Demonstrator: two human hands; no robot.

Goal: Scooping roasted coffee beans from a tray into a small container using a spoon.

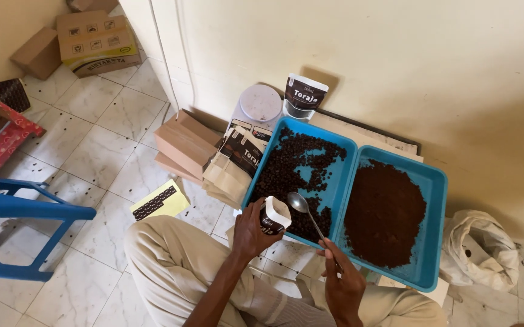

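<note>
Holding a small dark pouch with a white top [272, 217] in the left hand [251, 230], a person sits cross-legged on a tiled floor, seen from above. The fingers are wrapped closed around the pouch, which is tilted with its open mouth toward a metal spoon [305, 212]. The right hand [342, 284] pinches the spoon's handle shut between its fingertips; the bowl hangs just beside the pouch's mouth, above the near edge of a blue tray of whole dark beans [340, 175]. Whether the spoon carries anything is hard to tell.

The bean tray shows bare blue patches in the middle — a good share seems to be scooped out, though plenty remains. Touching it on the right is a second blue tray [434, 181] with a mound of dark ground powder.

Behind the trays, against the wall, stands one filled pouch [304, 97] beside a round white scale [260, 103]. A stack of flat, unfilled pouches [233, 166] lies left of the bean tray — much of the filling appears to be left. A white sack [480, 251] slumps at the far right.
</note>
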